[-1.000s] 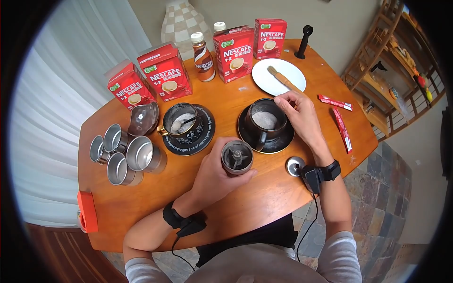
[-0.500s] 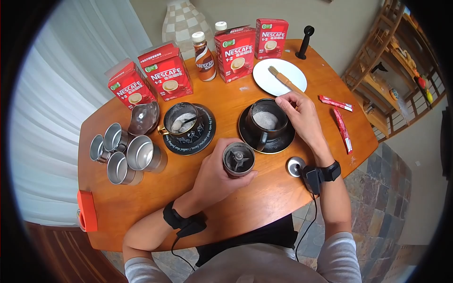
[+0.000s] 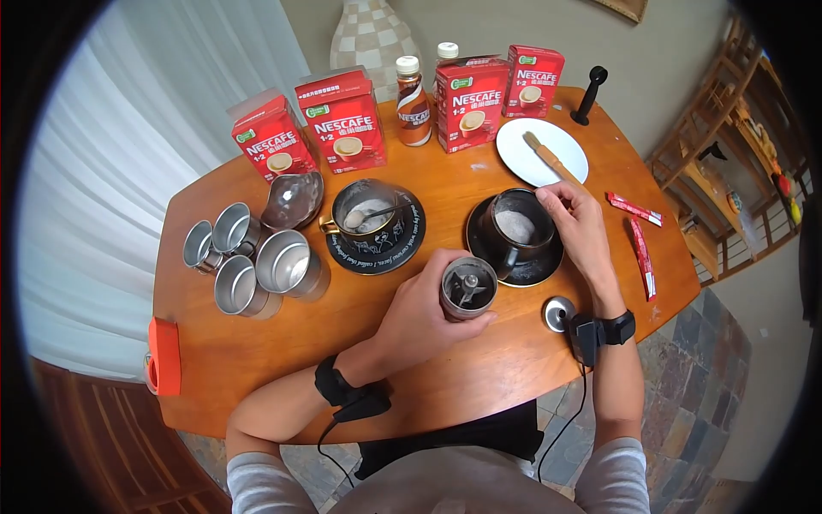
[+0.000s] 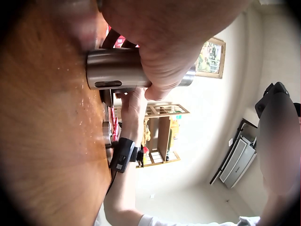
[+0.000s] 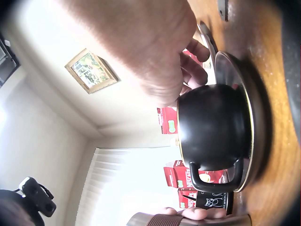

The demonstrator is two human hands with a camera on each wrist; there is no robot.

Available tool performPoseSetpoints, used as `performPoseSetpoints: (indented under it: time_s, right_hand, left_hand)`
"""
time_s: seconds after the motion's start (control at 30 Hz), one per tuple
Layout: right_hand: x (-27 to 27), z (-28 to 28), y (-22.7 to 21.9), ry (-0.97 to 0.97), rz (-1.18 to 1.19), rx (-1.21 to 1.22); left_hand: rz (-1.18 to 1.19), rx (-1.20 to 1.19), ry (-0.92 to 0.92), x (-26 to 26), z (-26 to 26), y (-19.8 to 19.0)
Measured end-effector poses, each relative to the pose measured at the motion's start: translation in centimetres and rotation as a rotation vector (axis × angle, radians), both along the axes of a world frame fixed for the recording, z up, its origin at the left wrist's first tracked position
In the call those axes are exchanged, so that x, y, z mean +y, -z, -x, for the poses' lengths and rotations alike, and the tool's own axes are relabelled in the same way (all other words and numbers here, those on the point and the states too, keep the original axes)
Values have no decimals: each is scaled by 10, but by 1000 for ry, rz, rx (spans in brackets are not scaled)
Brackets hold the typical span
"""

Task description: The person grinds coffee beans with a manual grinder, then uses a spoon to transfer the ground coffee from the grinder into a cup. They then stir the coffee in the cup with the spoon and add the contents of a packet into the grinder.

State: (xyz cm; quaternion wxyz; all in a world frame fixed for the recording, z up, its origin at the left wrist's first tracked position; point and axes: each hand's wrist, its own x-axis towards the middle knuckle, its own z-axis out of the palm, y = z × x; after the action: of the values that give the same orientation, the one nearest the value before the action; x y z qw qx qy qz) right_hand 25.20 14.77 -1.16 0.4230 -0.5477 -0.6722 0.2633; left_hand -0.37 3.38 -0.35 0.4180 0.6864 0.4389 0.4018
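My left hand [image 3: 411, 313] grips an upright steel coffee grinder body [image 4: 115, 70] around its side, its open top showing a central shaft. At the right, my right hand [image 3: 580, 227] pinches the rim of a black cup [image 5: 214, 127] with thumb and fingers. Pale powder [image 3: 516, 226] lies inside that cup, which sits on a black saucer [image 3: 541, 271]. Left of it, a second black cup [image 3: 381, 240] with a gold handle holds powder and a spoon, on a patterned saucer [image 3: 413, 244]. A small round steel part [image 3: 559, 314] lies near my right wrist.
Several steel cups [image 3: 287, 261] and a dark glass bowl [image 3: 293, 201] stand at the left. Red Nescafe boxes [image 3: 345, 128] and a bottle [image 3: 413, 107] line the back. A brush [image 3: 548, 154] lies across a white plate [image 3: 518, 158]; red sachets [image 3: 642, 257] lie at the right.
The head view has shifted, so the table's things appear farther right and slightly lower. Both hands keep their holds on the grinder body and the cup rim.
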Motion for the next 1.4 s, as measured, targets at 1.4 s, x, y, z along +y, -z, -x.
performPoseSetpoints:
  time_s: [1.4]
  right_hand:
    - [-1,2,-2,-11,-118,-69]
  left_hand:
    - [23,-4,-2,0,0,-1]
